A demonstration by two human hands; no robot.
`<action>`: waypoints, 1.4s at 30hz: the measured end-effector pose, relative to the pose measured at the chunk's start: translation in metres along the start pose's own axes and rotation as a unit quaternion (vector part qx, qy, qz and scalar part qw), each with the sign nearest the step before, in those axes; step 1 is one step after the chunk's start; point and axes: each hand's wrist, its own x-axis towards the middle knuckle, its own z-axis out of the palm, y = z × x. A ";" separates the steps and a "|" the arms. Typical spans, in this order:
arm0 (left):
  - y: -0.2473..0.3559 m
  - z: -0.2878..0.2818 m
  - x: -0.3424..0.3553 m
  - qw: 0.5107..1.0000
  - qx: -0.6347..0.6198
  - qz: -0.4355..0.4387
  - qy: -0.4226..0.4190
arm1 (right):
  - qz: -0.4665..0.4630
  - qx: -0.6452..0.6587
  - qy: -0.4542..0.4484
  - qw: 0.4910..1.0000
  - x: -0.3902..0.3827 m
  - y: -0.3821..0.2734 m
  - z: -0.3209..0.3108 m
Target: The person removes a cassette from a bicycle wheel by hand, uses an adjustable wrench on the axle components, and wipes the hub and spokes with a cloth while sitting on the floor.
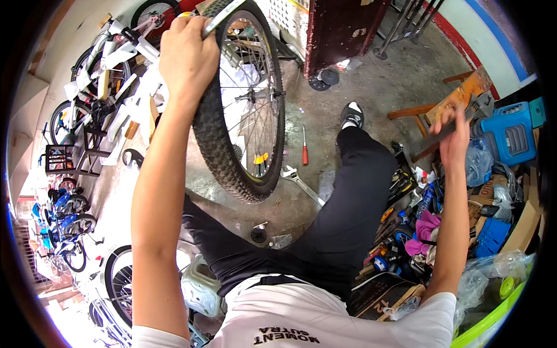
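My left hand (pixel 188 64) is raised at the upper left, fingers closed round the top of a bicycle wheel (pixel 229 177) with a knobby black tire; a silver bar (pixel 226 17) rises from beside my fingers. My right hand (pixel 454 130) is out at the right, closed on a dark, flat metal tool (pixel 435 135) in front of a wooden stool (pixel 477 88). On the concrete floor between my legs and the wheel lie a red-handled screwdriver (pixel 304 152) and a large adjustable wrench (pixel 304 185). Part of what my left fingers grip is hidden.
Several bicycles (pixel 75 226) and white wrapped parts (pixel 116 55) crowd the left. A dark red cabinet (pixel 331 35) stands ahead. At the right are a blue plastic case (pixel 506 138), bags and a heap of tools (pixel 397 249). My foot (pixel 352 116) rests near the cabinet.
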 end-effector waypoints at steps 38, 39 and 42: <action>0.049 -0.003 -0.006 0.998 -0.058 -0.020 0.010 | 0.268 -0.081 -0.253 0.926 -0.046 0.201 0.215; 0.049 -0.002 -0.006 0.998 -0.055 -0.018 0.010 | 0.277 -0.089 -0.252 0.923 -0.048 0.194 0.219; 0.049 -0.001 -0.004 0.998 -0.060 -0.010 0.013 | 0.283 -0.117 -0.240 0.921 -0.047 0.202 0.215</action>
